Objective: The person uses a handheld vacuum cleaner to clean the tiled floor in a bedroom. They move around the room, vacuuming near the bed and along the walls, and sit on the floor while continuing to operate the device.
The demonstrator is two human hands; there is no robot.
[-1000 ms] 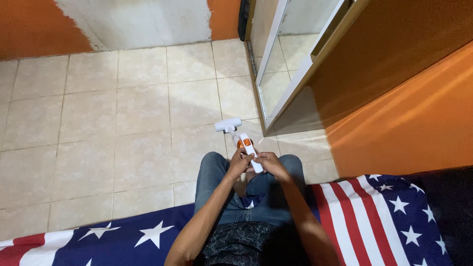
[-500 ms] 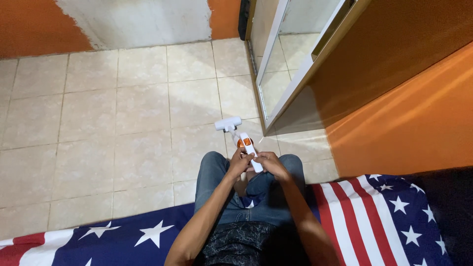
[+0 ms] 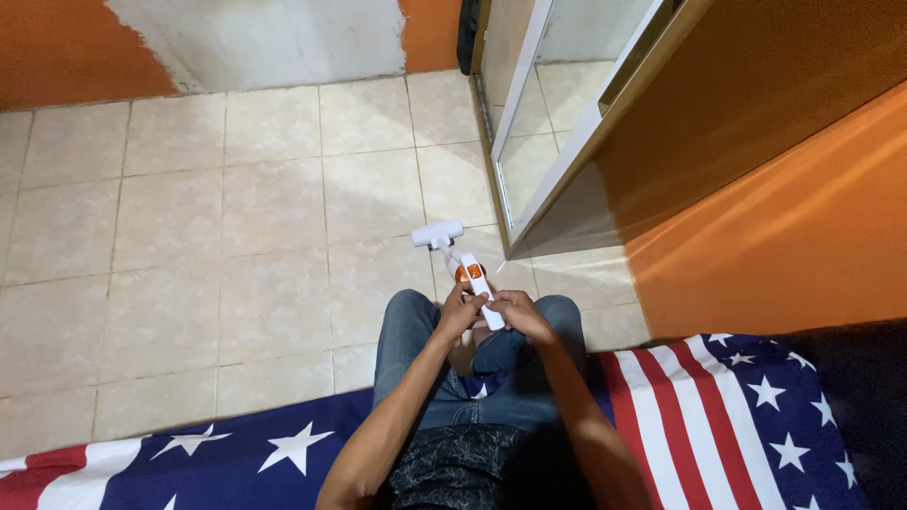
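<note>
A bed along the near edge is covered with a sheet of white stars on blue and red and white stripes. The person sits on it. Beyond lies a pale tiled floor, meeting an orange wall.

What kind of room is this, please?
Probably a bedroom in a home. The person sits on a bed cover with stars and stripes, above a tiled floor, beside a mirrored door and orange walls. Both hands hold a small white handheld vacuum.
</note>
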